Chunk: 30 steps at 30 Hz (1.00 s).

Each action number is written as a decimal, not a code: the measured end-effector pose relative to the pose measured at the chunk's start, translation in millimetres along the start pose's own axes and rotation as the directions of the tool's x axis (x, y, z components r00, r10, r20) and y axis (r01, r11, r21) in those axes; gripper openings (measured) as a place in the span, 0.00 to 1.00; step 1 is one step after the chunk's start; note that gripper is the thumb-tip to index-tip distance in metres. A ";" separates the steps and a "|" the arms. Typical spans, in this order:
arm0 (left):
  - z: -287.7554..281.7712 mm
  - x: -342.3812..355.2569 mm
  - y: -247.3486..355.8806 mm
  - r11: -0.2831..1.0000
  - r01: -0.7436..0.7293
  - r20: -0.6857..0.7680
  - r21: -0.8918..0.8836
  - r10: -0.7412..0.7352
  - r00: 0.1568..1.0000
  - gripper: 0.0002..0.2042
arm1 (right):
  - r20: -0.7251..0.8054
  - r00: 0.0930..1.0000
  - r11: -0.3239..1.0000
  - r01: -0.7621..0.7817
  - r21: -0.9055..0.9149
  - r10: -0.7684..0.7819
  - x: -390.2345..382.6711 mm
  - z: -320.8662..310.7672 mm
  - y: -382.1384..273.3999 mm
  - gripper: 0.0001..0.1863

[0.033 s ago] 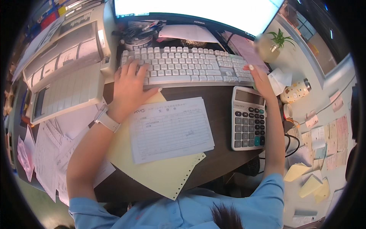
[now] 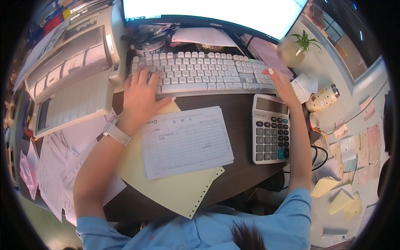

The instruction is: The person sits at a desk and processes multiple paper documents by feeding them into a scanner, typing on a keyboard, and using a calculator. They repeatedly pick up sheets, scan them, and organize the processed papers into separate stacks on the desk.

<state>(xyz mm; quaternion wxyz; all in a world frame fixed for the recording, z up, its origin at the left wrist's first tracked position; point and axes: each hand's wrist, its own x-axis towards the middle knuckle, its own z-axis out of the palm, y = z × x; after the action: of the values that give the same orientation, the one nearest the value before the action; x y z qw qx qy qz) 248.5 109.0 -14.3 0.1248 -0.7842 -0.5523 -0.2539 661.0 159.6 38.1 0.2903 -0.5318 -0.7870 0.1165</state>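
Note:
A white keyboard (image 2: 200, 73) lies below the monitor. My left hand (image 2: 141, 89) rests at its left end, fingers spread on the keys and thumb stretched out to the right. At the other end, my right hand (image 2: 283, 87) holds nothing, with its fingers reaching over the number pad; some of them are hidden. A silver calculator (image 2: 271, 129) with grey, black and green keys lies beside my right forearm. Between my arms, a white printed form (image 2: 187, 146) lies on a yellow sheet (image 2: 179, 191) with punched edge holes.
The lit monitor (image 2: 212, 10) stands at the back, with a pen holder (image 2: 150, 46) below it. A beige printer (image 2: 75, 83) and loose papers (image 2: 62, 166) are on the left. To the right are a potted plant (image 2: 293, 52), a patterned bottle (image 2: 323, 98) and notes (image 2: 350, 150) on the wall.
The fingers of my right hand have shifted very slightly over the number pad. My left hand, the papers and the calculator stay in place.

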 end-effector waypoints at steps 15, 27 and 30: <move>2.8 0.0 0.9 0.999 -0.018 -0.022 -0.037 0.017 1.000 0.34 | -0.073 0.996 0.998 -0.063 -0.030 0.060 -13.6 -15.0 -2.7 0.21; -2.1 -0.5 2.1 0.999 0.003 0.008 -0.037 -0.003 1.000 0.35 | 0.010 0.986 0.982 0.167 -0.090 -0.167 -20.9 15.7 -45.9 0.14; -0.2 -2.3 1.6 0.999 0.000 -0.024 -0.047 -0.001 1.000 0.34 | -0.025 0.984 0.976 0.173 -0.132 -0.178 -25.2 19.3 -44.7 0.13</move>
<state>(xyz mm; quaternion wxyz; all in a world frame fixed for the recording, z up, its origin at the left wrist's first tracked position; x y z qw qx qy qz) 249.3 106.5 -15.1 0.1130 -0.7837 -0.5447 -0.2764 622.0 121.1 36.3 0.2789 -0.4801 -0.8312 0.0295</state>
